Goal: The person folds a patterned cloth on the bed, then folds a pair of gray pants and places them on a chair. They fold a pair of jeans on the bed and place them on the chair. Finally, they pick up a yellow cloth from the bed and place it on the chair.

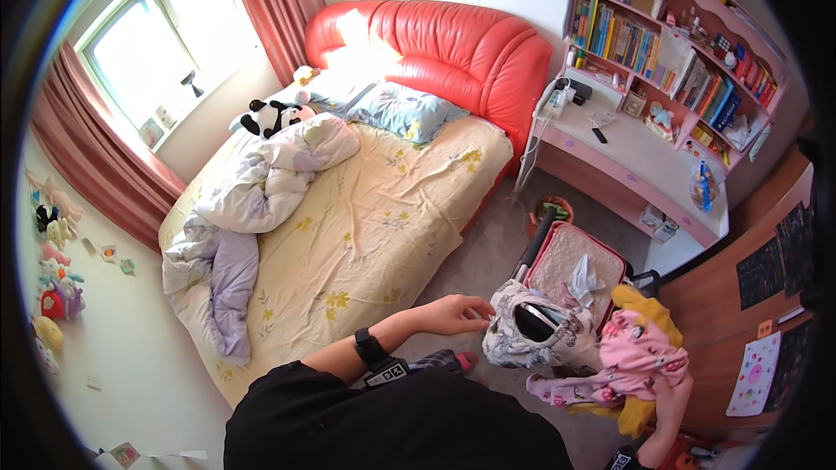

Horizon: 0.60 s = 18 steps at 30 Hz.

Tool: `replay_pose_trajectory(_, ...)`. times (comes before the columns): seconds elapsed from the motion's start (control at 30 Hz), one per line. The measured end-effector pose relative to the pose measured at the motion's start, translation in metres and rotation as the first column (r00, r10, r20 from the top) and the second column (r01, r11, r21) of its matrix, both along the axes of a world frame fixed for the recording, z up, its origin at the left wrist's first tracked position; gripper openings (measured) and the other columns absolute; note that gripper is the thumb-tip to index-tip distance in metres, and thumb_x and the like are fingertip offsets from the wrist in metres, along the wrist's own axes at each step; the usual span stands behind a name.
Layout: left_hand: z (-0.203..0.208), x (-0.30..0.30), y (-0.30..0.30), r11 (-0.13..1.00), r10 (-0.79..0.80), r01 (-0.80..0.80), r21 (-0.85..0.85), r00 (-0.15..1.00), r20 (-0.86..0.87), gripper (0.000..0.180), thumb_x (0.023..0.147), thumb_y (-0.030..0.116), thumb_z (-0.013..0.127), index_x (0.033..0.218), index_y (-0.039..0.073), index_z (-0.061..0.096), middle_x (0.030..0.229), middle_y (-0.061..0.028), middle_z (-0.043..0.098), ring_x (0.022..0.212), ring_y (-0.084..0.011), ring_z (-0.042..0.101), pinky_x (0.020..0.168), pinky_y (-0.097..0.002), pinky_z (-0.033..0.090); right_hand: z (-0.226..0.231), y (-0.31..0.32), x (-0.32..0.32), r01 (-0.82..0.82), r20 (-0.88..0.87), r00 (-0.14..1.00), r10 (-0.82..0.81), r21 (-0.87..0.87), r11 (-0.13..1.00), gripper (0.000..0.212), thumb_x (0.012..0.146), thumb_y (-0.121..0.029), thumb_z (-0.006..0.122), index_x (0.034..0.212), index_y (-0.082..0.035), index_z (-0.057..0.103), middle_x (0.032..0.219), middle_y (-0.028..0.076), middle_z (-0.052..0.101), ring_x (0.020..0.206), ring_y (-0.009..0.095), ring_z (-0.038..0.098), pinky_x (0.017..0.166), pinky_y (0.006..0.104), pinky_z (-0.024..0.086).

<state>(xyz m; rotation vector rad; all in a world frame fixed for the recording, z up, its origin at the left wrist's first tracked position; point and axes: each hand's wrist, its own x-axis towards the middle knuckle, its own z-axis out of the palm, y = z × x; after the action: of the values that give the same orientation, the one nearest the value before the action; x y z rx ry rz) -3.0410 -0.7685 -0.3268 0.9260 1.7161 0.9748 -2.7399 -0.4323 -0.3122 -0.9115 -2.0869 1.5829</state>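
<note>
Left hand [457, 313] fingers loosely curled, touching left rim of white patterned fabric bag [540, 331], mouth gaping upward. Right hand [670, 400] clutching pink printed garment [640, 357], just right of bag, nearer.

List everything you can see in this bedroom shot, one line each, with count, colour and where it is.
bed: one, pale yellow flowered sheet, centre
headboard: one, red padded, top centre
duvet: one, white and lilac, bunched on the bed's left side
pillow: one, blue-grey patterned, by the headboard
panda toy: one, black and white, near the window
curtains: pink, beside the window
desk: one, pink and white, right, under book-filled shelves
suitcase: one, pink, open on the floor
patterned bag: one, white printed, at the left hand
pink garment: one, flowered, in the right hand
left hand: touching the bag's edge
right hand: gripping the garment
</note>
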Motion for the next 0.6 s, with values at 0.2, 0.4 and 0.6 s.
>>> replay_pose_trajectory(0.2, 0.004, 0.014, 0.033, 0.994, -0.074, 0.08, 0.069, 0.994, -0.077, 0.033, 0.087, 0.023, 0.055, 0.114, 0.005, 0.053, 0.101, -0.0084, 0.061, 0.087, -0.0153, 0.059, 0.076, -0.0276, 0.049, -0.046, -0.013, -0.023, -0.184, 0.326, 0.945, 0.032, 0.449, 0.874, 0.058, 0.072, -0.042, 0.064, 0.109, 0.0, 0.05, 0.104, 0.021, 0.053, 0.1, 0.039, 0.049, 0.087, 0.0439, 0.038)
replay_pose_trajectory(0.4, 0.012, 0.022, 0.045, 0.988, -0.144, 0.149, 0.039, 0.983, -0.113, 0.03, 0.087, 0.022, 0.054, 0.113, 0.005, 0.053, 0.1, -0.009, 0.062, 0.085, -0.0171, 0.061, 0.075, -0.0291, 0.049, -0.047, -0.014, -0.035, -0.128, 0.327, 0.945, -0.028, 0.446, 0.886, 0.067, 0.07, -0.04, 0.067, 0.122, -0.005, 0.042, 0.115, 0.023, 0.047, 0.107, 0.041, 0.047, 0.09, 0.0439, 0.037)
replay_pose_trajectory(0.6, 0.013, 0.022, 0.035, 0.991, -0.129, 0.132, 0.026, 0.986, -0.104, 0.03, 0.088, 0.019, 0.054, 0.113, 0.005, 0.053, 0.102, -0.0083, 0.061, 0.087, -0.0164, 0.06, 0.077, -0.0291, 0.049, -0.023, -0.031, -0.034, -0.094, 0.159, 0.987, -0.008, 0.625, 0.775, 0.075, 0.07, -0.034, 0.069, 0.131, -0.009, 0.033, 0.132, 0.024, 0.032, 0.12, 0.042, 0.035, 0.098, 0.0471, 0.029)
